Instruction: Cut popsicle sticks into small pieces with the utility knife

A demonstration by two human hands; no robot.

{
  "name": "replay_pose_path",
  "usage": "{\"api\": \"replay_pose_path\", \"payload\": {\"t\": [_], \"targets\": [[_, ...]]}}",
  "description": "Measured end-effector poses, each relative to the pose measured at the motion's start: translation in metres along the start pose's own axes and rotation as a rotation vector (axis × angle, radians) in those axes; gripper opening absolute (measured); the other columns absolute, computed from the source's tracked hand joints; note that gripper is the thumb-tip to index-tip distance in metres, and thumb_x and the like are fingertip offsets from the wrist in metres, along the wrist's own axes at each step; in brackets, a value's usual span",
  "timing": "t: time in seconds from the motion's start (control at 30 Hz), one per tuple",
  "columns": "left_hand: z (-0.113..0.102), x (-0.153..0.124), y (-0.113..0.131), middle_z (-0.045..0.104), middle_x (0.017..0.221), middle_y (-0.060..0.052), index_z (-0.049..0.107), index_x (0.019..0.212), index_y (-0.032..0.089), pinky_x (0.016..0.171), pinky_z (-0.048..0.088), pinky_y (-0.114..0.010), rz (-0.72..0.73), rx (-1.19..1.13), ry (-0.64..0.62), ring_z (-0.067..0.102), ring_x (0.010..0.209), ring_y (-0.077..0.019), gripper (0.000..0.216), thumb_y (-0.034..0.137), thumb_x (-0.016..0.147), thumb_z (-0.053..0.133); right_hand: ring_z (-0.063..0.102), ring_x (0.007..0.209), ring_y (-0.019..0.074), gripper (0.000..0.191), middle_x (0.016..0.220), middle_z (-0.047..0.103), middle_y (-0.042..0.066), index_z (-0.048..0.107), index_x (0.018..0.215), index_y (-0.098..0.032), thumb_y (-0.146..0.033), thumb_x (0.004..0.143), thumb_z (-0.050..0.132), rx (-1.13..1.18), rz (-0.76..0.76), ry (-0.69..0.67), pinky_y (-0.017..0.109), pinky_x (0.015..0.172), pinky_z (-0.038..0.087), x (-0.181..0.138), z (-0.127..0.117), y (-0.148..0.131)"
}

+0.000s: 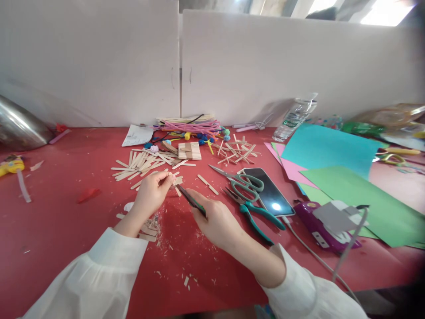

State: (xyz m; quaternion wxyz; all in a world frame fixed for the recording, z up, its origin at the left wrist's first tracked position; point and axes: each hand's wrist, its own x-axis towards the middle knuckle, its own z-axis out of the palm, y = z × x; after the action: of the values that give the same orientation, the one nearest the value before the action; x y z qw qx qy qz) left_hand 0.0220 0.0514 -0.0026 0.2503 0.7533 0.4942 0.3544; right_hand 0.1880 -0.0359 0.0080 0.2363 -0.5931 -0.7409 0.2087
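My left hand is closed, thumb and forefinger pinching a short wooden craft stick. In my right hand is a slim dark and green utility knife, its tip at the stick. Wood shavings and small chips lie on the red table under both hands. Beyond my left hand spreads a loose pile of craft sticks. One stick with a narrowed end lies by itself beyond the knife. Several pale sticks are partly hidden by my left wrist.
Right of my hands lie grey-green scissors, teal-handled pliers and a phone on a cable. A purple power strip, coloured paper and a plastic bottle are farther right. Pipe cleaners sit against the white partition.
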Motion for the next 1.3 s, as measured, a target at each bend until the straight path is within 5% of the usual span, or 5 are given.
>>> {"api": "replay_pose_path", "payload": {"t": [0.5,0.83,1.3], "targets": [[0.0023,-0.0006,-0.0019,0.066,0.064,-0.001,0.063,0.071,0.018,0.057,0.047,-0.023,0.005,-0.028,0.072,0.063,0.062,-0.0170,0.028,0.040,0.080,0.048,0.067,0.077,0.0210,0.054,0.096,0.070,0.006,0.045,0.130,-0.021,-0.012,0.078,0.039,0.006,0.001,0.014,0.028,0.066,0.049,-0.0018,0.0035,0.0015],[0.0061,-0.0003,0.0016,0.065,0.066,-0.001,0.060,0.071,0.017,0.064,0.056,-0.026,-0.137,-0.333,0.108,0.067,0.065,-0.0170,0.024,0.038,0.078,0.051,0.066,0.081,0.0191,0.052,0.100,0.069,0.006,0.046,0.131,-0.024,-0.016,0.080,0.041,-0.094,-0.006,0.142,0.028,0.072,0.051,-0.0015,-0.0016,0.0019],[0.0051,-0.0001,0.0022,0.067,0.066,-0.002,0.060,0.071,0.017,0.068,0.055,-0.026,-0.126,-0.310,0.072,0.067,0.068,-0.0180,0.024,0.038,0.079,0.051,0.065,0.087,0.0197,0.053,0.101,0.069,0.005,0.045,0.132,-0.026,-0.013,0.080,0.044,-0.169,0.016,0.032,0.029,0.079,0.049,0.0002,-0.0041,0.0007]]}}
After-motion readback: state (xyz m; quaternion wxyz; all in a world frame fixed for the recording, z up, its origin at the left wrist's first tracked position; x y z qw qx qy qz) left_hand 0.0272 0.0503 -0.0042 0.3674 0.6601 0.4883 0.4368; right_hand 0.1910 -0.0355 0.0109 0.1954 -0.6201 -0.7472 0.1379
